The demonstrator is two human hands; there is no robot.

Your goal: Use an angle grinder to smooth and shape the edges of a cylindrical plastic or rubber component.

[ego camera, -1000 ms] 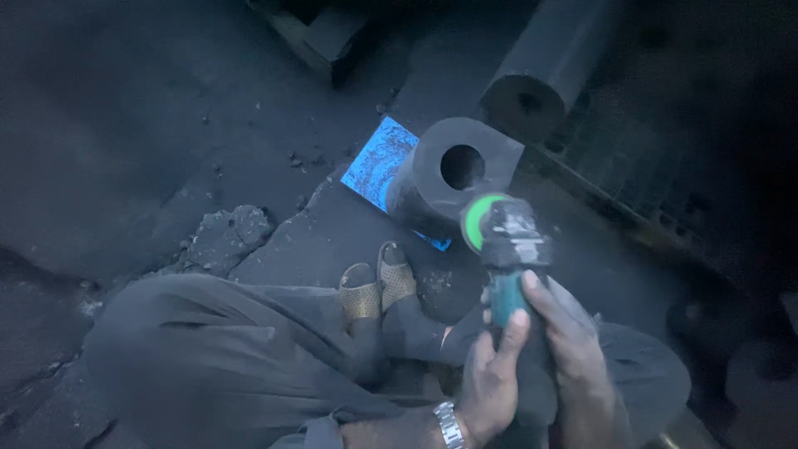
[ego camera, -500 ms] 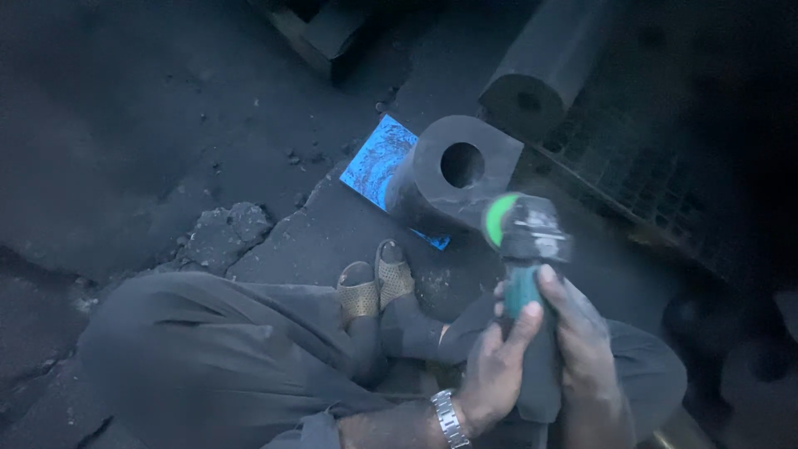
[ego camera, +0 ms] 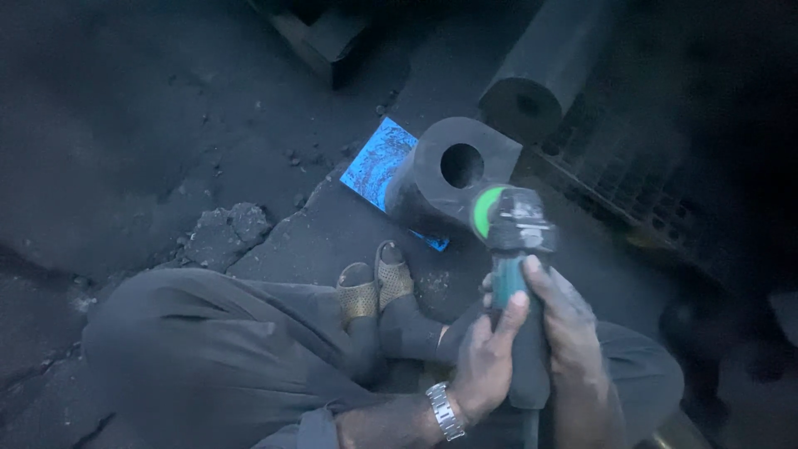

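Observation:
I hold a green-bodied angle grinder (ego camera: 511,249) upright in front of me, its green disc facing a dark hollow cylinder (ego camera: 449,179). My left hand (ego camera: 486,362), with a metal wristwatch, grips the grinder's handle from the left. My right hand (ego camera: 569,333) wraps the handle from the right. The cylinder lies on its side on a blue patterned sheet (ego camera: 378,166), its round bore facing me. The disc hangs just off the cylinder's near right edge; contact is unclear.
A second, longer dark cylinder (ego camera: 544,71) lies behind the first. A metal grate (ego camera: 632,183) runs along the right. My crossed legs and sandalled feet (ego camera: 374,287) sit just below the cylinder. Broken floor chunks (ego camera: 224,233) lie to the left. A dark block (ego camera: 328,41) stands at the top.
The grinder has shifted a little to the right and lower relative to the cylinder's face. Both hands keep their grip on the handle.

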